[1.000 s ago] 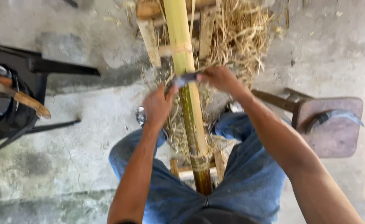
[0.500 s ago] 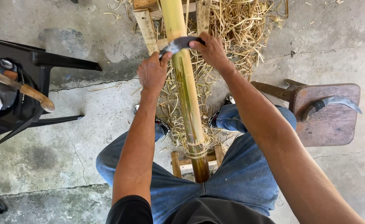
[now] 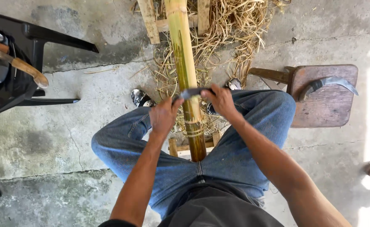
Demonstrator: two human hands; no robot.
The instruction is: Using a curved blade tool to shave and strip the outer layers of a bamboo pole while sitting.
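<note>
A long green-yellow bamboo pole (image 3: 185, 63) runs away from me between my knees, its near end resting on a low wooden frame (image 3: 177, 147). A dark metal blade (image 3: 192, 92) lies across the pole. My left hand (image 3: 163, 115) grips the blade's left end and my right hand (image 3: 220, 100) grips its right end. Both hands are close to my lap, just above a node in the bamboo.
Dry bamboo shavings (image 3: 231, 33) are piled under the pole ahead. A small wooden stool (image 3: 319, 109) at right carries a curved sickle (image 3: 330, 84). A black chair (image 3: 38, 42) at left holds a bag and a wooden-handled tool (image 3: 23, 67). The floor is concrete.
Both hands have pulled the blade along the bamboo toward me, from far up the pole to near my knees.
</note>
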